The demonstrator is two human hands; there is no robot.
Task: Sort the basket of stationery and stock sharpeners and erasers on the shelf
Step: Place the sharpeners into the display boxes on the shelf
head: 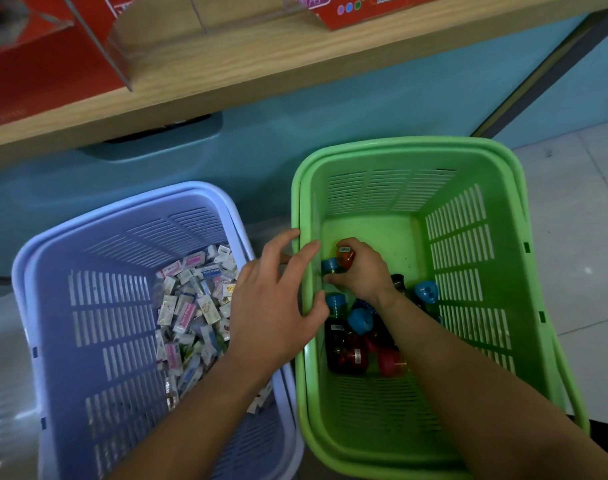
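A green basket on the right holds several sharpeners with red bodies and blue caps, piled at its near-left floor. My right hand reaches inside and grips one red sharpener with a blue cap. My left hand rests with spread fingers on the green basket's left rim, thumb inside the wall. A lilac basket on the left holds several small wrapped erasers heaped against its right side.
A wooden shelf runs across the top, carrying red cardboard boxes and a clear plastic divider. Below it is a blue cabinet front. Pale floor tiles lie to the right.
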